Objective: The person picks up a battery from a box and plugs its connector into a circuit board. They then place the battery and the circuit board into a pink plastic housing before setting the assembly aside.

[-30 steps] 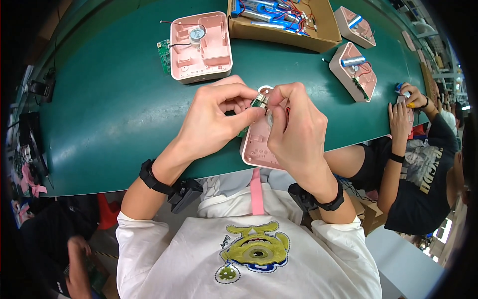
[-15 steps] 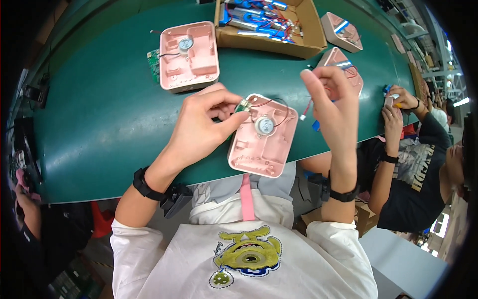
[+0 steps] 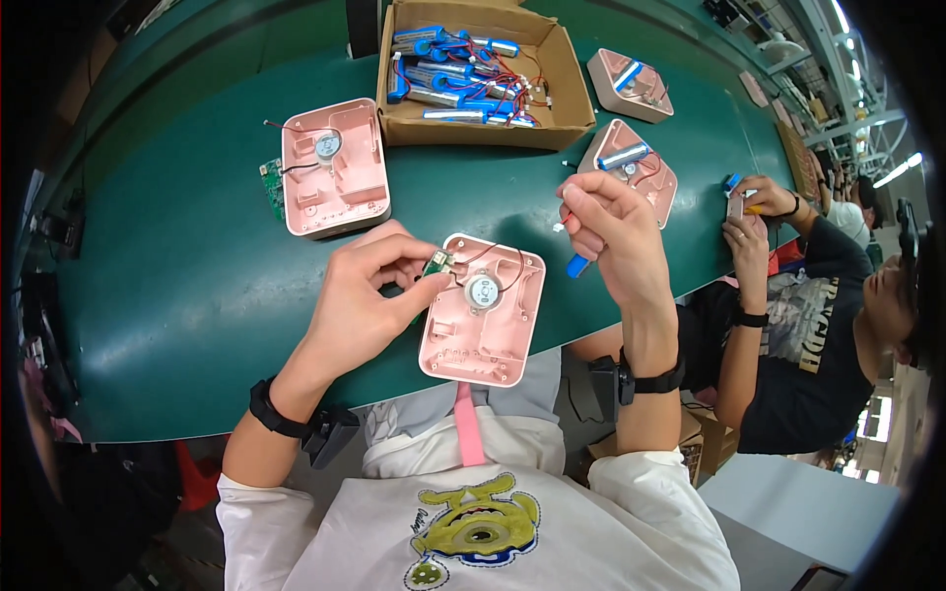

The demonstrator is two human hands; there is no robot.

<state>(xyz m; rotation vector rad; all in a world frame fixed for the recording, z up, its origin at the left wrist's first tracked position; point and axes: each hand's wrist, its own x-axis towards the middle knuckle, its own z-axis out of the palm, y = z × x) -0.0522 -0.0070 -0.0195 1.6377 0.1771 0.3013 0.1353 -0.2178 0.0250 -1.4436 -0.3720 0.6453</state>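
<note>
On the green table edge in front of me lies an open pink plastic housing, with a round silver motor and thin wires inside. My left hand pinches a small green circuit board over the housing's upper left corner. To the housing's right, my right hand is raised, its fingers curled round a blue battery whose end pokes out below them. A red lead with a white connector sticks out beside those fingers. The palm side hides most of the battery.
A cardboard box of blue batteries with red leads stands at the back. Left of it lies another pink housing with a green board beside it. Two pink housings with batteries sit at back right. At far right a person handles a small part.
The view has shifted, so the table things sit lower and farther left. My right fingers have curled tighter, and the white connector has come up closer to them. My left hand keeps the board.
</note>
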